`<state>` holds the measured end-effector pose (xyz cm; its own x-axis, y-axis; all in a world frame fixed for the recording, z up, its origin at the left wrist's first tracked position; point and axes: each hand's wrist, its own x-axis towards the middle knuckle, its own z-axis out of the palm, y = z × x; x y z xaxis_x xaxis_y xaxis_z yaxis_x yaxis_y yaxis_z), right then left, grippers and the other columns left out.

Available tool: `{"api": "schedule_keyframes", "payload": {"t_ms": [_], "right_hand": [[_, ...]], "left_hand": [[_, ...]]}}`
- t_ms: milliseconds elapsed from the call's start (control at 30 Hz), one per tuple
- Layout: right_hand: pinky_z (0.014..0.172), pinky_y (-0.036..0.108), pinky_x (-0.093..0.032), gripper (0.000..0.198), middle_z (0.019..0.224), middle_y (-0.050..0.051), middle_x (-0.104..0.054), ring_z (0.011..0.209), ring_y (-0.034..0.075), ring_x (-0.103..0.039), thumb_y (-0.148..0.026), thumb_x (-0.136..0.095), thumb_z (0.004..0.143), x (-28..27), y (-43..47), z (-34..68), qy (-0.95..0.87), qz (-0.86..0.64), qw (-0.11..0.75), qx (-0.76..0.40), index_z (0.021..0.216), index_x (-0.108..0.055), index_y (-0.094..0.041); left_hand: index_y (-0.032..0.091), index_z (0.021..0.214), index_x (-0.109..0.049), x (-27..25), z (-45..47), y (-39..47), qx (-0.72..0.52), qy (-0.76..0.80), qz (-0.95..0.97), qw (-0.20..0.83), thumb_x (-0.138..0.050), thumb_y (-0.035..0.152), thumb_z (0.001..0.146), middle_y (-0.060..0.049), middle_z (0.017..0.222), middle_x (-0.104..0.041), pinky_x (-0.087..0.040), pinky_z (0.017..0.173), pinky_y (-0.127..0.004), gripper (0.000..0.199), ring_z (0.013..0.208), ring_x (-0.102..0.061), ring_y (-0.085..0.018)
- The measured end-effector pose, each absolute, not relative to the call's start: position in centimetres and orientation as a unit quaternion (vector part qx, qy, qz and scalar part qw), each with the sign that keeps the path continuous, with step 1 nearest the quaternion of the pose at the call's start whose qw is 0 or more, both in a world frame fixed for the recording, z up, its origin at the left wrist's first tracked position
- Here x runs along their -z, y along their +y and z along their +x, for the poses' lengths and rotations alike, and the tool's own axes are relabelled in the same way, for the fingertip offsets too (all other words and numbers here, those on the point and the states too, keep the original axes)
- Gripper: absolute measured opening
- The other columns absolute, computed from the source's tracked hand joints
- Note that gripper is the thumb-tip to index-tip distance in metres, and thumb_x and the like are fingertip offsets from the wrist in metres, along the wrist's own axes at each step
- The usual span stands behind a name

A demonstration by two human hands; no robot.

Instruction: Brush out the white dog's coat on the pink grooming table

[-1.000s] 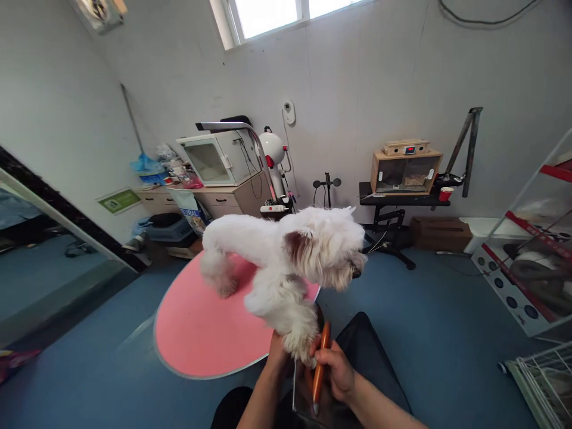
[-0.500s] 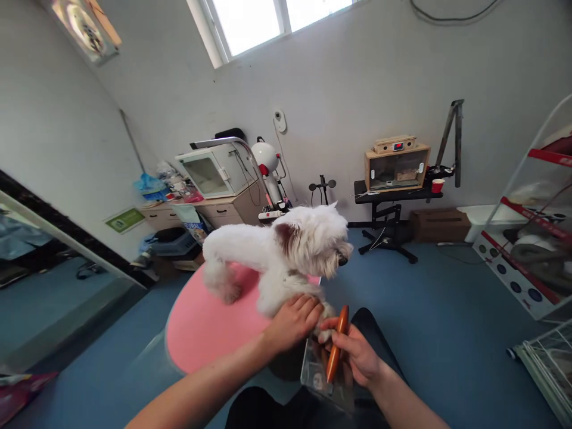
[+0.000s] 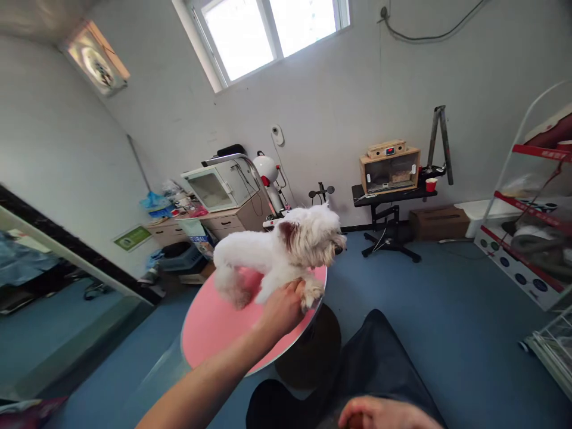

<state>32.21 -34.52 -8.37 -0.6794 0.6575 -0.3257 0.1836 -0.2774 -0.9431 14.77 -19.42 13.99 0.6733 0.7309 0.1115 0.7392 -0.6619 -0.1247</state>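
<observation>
A white dog (image 3: 250,247) with brownish ears stands on a round pink grooming table (image 3: 214,333), its head turned to the right. My left hand (image 3: 286,305) is closed around one of its front legs, and the furry paw (image 3: 313,292) sticks out past my fingers near the table's rim. Low in the view, over my lap, my right hand (image 3: 379,412) is curled and cut off by the bottom edge. A bit of an orange-brown tool (image 3: 356,421) shows inside its fingers; most of it is hidden.
My dark-clad knee (image 3: 375,345) is beside the table's base (image 3: 313,351). Behind the dog are a white cabinet (image 3: 214,187) and drawers. A wooden box with a glass front (image 3: 391,173) sits on a black stand. A red-and-white shelf rack (image 3: 522,238) stands at the right.
My right hand has drawn away from the paw, down toward my lap, with the orange tool. My left hand has lifted the leg slightly. The clear plastic container has gone out of view.
</observation>
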Motion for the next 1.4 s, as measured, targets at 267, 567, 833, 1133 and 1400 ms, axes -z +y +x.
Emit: {"api": "schedule_keyframes", "payload": {"t_ms": [267,567,833,1133,1400], "right_hand": [[0.089,0.036,-0.050,0.026,0.106,0.013,-0.068,0.101,0.023,-0.064,-0.019,-0.047,0.086,1.8,-23.3,26.1,-0.701,-0.363,0.544,-0.285,0.091,-0.072,-0.018],[0.074,0.031,-0.051,0.015,0.086,0.006,-0.068,0.081,0.020,-0.065,-0.024,-0.055,0.083,0.9,-21.9,23.0,-0.582,-0.344,0.612,-0.411,0.095,-0.062,-0.019],[0.065,0.026,-0.045,0.011,0.076,0.002,-0.067,0.074,0.016,-0.060,-0.026,-0.060,0.077,-1.2,-21.8,22.9,-0.557,-0.316,0.576,-0.507,0.079,-0.064,-0.017],[0.059,0.023,-0.038,0.010,0.067,-0.001,-0.063,0.065,0.013,-0.054,-0.023,-0.060,0.077,-1.5,-22.3,24.3,-0.581,-0.337,0.530,-0.518,0.071,-0.065,-0.016],[0.063,0.025,-0.043,0.016,0.077,0.002,-0.070,0.070,0.015,-0.059,-0.021,-0.059,0.077,-2.4,-22.5,24.4,-0.596,-0.296,0.519,-0.536,0.084,-0.072,-0.016]], "left_hand": [[0.018,0.086,-0.066,-15.3,12.5,-22.5,0.231,-0.421,-0.876,0.041,-0.052,0.018,0.085,-0.006,0.081,-0.072,-0.048,0.064,-0.028,0.015,0.073,-0.067,-0.020],[0.016,0.084,-0.066,-15.5,11.5,-22.9,0.315,-0.464,-0.827,-0.030,-0.051,0.031,0.090,-0.007,0.079,-0.072,-0.048,0.067,-0.028,0.022,0.074,-0.066,-0.019],[0.016,0.065,-0.057,-15.8,10.7,-22.7,0.351,-0.502,-0.788,-0.059,-0.048,0.039,0.090,-0.001,0.056,-0.058,-0.037,0.051,-0.023,0.035,0.052,-0.050,-0.012],[0.017,0.058,-0.052,-16.0,10.7,-23.3,0.363,-0.536,-0.759,-0.075,-0.048,0.041,0.087,0.000,0.051,-0.053,-0.032,0.047,-0.024,0.037,0.049,-0.045,-0.012],[0.018,0.058,-0.050,-15.7,10.5,-23.9,0.359,-0.538,-0.760,-0.060,-0.048,0.039,0.087,0.001,0.050,-0.052,-0.032,0.048,-0.023,0.036,0.049,-0.044,-0.011]]}}
